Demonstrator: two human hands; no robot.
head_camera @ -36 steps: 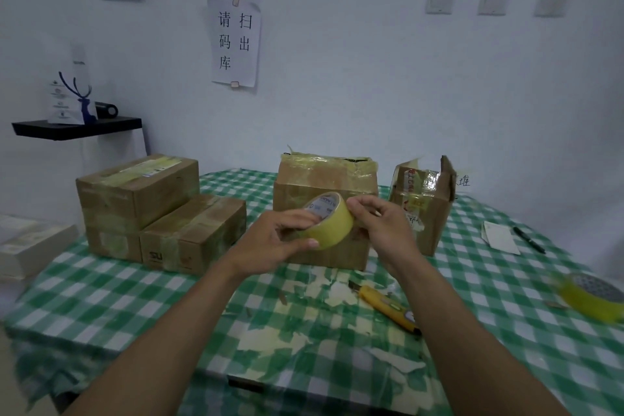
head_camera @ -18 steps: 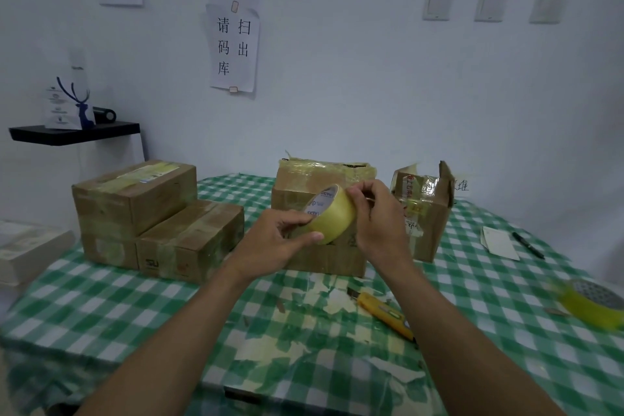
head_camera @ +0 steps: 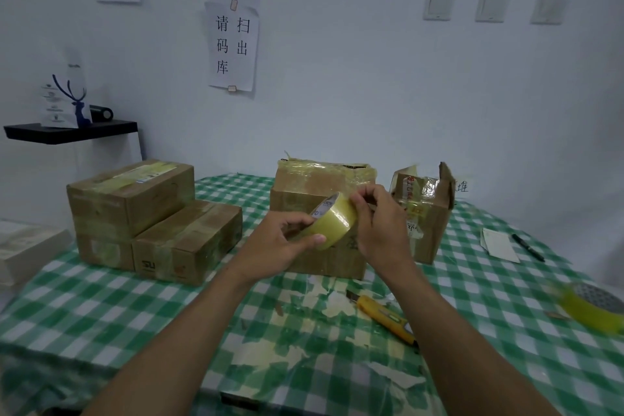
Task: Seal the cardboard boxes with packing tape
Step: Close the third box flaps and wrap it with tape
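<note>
tape roll (head_camera: 333, 223) turned in the hands, more of its yellow outer band now facing the camera, right hand (head_camera: 381, 230) risen from the roll's side to its upper edge, fingertips now pinching there, left hand (head_camera: 277, 243) thumb shifted further under the roll

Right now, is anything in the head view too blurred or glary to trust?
Head view: dim, bluish light; the tape roll held by the left hand and right hand reads sharp; the second roll at the right edge is smeared; mild sheen atop the middle box.
</note>
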